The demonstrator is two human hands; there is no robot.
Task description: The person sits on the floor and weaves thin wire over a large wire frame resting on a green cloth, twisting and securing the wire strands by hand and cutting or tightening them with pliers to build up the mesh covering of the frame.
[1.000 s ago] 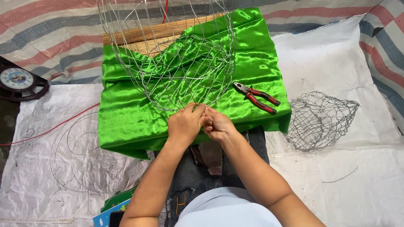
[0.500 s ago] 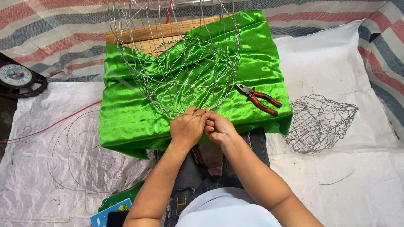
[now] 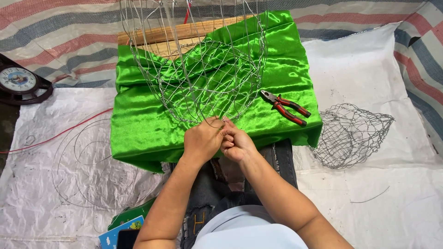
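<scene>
A wire mesh basket frame (image 3: 203, 78) lies on a low table draped in shiny green cloth (image 3: 143, 129). My left hand (image 3: 202, 139) and my right hand (image 3: 236, 144) are pressed together at the frame's near rim, fingers pinching the wire there. The exact wire strand between the fingertips is mostly hidden by the fingers. Red-handled pliers (image 3: 284, 107) lie on the cloth just right of my hands, untouched.
A finished wire mesh basket (image 3: 350, 134) lies on the white sheet at right. Coils of loose wire (image 3: 87, 161) rest on the sheet at left. A round clock (image 3: 18, 80) sits far left. A wooden board (image 3: 184, 32) shows beyond the cloth. A short wire piece (image 3: 369, 198) lies at lower right.
My hands stay at the same spot on the frame's rim, with only slight finger movement. The view has shifted a little.
</scene>
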